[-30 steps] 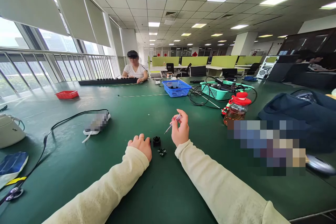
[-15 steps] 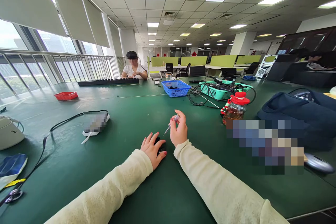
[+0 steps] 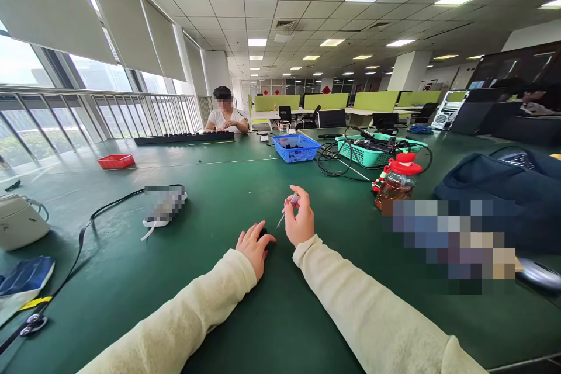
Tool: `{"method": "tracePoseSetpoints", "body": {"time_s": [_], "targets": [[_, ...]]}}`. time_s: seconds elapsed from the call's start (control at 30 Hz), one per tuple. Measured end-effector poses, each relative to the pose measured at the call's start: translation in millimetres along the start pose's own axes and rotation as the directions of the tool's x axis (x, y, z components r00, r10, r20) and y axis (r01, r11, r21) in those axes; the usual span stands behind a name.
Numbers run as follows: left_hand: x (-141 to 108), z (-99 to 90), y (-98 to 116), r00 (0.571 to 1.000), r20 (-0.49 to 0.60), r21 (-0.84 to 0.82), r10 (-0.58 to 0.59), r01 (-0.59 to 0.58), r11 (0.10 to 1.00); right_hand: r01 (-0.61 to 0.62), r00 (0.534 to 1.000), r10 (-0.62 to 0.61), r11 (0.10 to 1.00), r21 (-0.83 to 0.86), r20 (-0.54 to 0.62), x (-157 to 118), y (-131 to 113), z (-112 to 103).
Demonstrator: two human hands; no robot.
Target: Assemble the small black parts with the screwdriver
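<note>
My right hand (image 3: pixel 300 216) is closed around a slim screwdriver (image 3: pixel 281 219), its thin metal tip pointing down and to the left. Just left of it, my left hand (image 3: pixel 254 246) rests low over the green table (image 3: pixel 245 310). Its fingers curl over a small black object (image 3: pixel 263 233), which is mostly hidden beneath them. The screwdriver tip is near this object but apart from it.
A blue basket (image 3: pixel 295 148) and a green basket (image 3: pixel 370 152) with cables stand ahead. A red-lidded jar (image 3: pixel 397 181) and a dark blue bag (image 3: pixel 495 187) are right. Left are a red tray (image 3: pixel 115 162) and a corded white item (image 3: pixel 164 210). A person sits across.
The fingers of my left hand have drawn in over the small black object, which shows less. My right hand keeps its hold on the screwdriver. The view has shifted slightly.
</note>
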State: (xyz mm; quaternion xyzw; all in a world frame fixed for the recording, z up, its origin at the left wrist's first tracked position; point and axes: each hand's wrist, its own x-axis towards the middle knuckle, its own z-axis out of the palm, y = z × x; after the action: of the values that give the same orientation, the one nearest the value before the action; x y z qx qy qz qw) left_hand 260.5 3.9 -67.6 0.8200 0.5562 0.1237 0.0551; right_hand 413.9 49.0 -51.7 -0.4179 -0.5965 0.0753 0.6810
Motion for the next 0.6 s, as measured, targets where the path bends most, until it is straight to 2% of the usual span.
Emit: {"method": "tracePoseSetpoints", "body": {"time_s": [0.17,0.27,0.43,0.6], "targets": [[-7.9,-7.3,-10.0,0.999,0.024,0.002,0.021,-0.021,1.0,0.002,1.0,-0.002,1.0,-0.009,0.009,-0.9,-2.5,-0.4],[-20.4,-13.4,-27.8,1.0,0.029,0.013,0.01,-0.011,1.0,0.003,1.0,-0.003,1.0,0.004,0.015,-1.4,-2.6,0.2],[-57.3,-35.3,-86.9,1.0,-0.014,0.008,0.009,-0.009,1.0,-0.005,1.0,0.004,1.0,0.009,0.008,-0.9,-2.6,1.2],[-97.3,-71.2,-154.6,0.998,0.031,-0.013,-0.058,0.058,0.998,-0.011,1.0,0.011,1.0,0.002,0.004,0.7,-2.8,0.1]]}}
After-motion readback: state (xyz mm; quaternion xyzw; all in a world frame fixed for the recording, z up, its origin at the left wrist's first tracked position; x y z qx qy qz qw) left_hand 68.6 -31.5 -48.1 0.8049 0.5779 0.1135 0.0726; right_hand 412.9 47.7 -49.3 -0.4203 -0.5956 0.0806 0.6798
